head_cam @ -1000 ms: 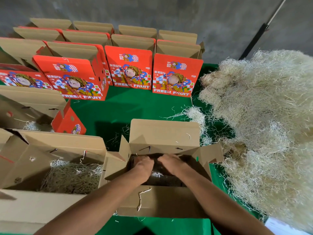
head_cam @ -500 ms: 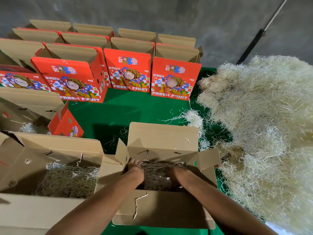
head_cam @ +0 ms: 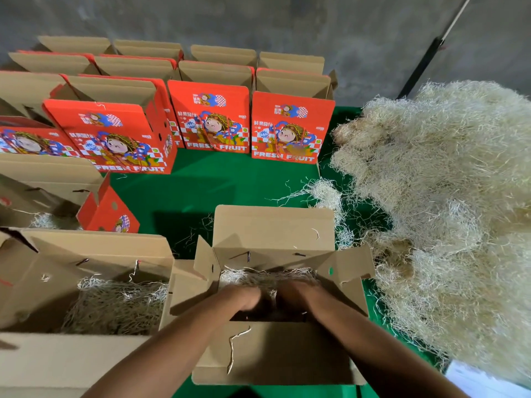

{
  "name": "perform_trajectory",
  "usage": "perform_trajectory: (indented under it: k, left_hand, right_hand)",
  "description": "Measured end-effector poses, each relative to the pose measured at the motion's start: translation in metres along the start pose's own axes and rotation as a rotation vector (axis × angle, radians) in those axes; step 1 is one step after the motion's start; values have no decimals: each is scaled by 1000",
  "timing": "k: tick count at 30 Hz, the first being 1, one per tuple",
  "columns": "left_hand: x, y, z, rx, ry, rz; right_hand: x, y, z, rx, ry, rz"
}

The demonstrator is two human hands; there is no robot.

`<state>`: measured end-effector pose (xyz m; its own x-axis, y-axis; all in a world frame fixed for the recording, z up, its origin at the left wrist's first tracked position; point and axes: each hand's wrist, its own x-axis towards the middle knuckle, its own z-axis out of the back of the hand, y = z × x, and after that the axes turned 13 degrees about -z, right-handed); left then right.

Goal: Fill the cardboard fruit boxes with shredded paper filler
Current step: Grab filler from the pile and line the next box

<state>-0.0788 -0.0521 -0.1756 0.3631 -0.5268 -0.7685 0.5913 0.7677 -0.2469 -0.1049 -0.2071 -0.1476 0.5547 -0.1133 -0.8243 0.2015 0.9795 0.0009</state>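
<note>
Green table | both hands, left and right, down in open box on shredded paper | grip unclear, blurred | big paper pile right

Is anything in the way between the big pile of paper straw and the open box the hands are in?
Nothing visible blocks it. The shredded paper pile lies right beside the open box, with only loose strands on the green table between. The box's right flap sticks out toward the pile. Both hands are already inside.
</note>
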Motion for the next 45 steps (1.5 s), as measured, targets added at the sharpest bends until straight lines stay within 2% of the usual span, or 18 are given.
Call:
perform_trajectory:
  k: [2, 8, 11, 14, 15, 17, 21, 26, 28, 30, 32, 34, 37, 39, 42, 44, 45]
  left_hand:
    - [2, 2, -3, -32, 57, 55]
    - [-7, 0, 12, -89, 86, 96]
    - [-12, -6, 19, -19, 72, 39]
    - [-16, -9, 23, 84, -184, -18]
    - [-15, -9, 24, 119, -265, -26]
    - [-13, -6, 26, 164, -283, 24]
    - [-10, 3, 21, 246, -82, 170]
    - [-5, 3, 21, 45, -10, 122]
    - [-9, 0, 25, 42, -17, 109]
    - [-17, -3, 30, 131, -28, 72]
    - [-24, -7, 35, 257, -80, 18]
    - [-28, -11, 38, 278, -206, -35]
    - [-28, -17, 41, 69, -281, -85]
    - [-26, -17, 37, -34, -229, -97]
    - [-23, -16, 25, -87, 18, -88]
    - [-22, -15, 21, 40, 172, -131]
    - [-22, -16, 22, 147, 200, -220]
  right_hand:
    - [-5, -2, -2, 57, 77, -37]
    - [-11, -17, 3, -131, 18, -73]
    - [-12, -18, 11, -46, -183, -11]
    - [-9, -6, 20, -55, -383, -35]
    - [-7, -1, 22, -40, -387, -67]
    - [-5, -4, 21, -11, -307, -130]
    - [6, -13, 14, -119, -206, -139]
    - [-2, -23, 11, -102, -101, -168]
    - [-4, -22, 13, -60, -75, -152]
    - [-6, -19, 15, -169, -57, -114]
    - [-8, -15, 19, -270, -100, -62]
    - [-9, -10, 24, -257, -227, 9]
    - [-6, -1, 28, -192, -306, 73]
    - [3, 3, 23, -89, -195, 25]
    - [10, -1, 10, -74, 55, -62]
    - [11, -7, 6, -117, 116, -92]
    - [13, -10, 5, -109, 106, -98]
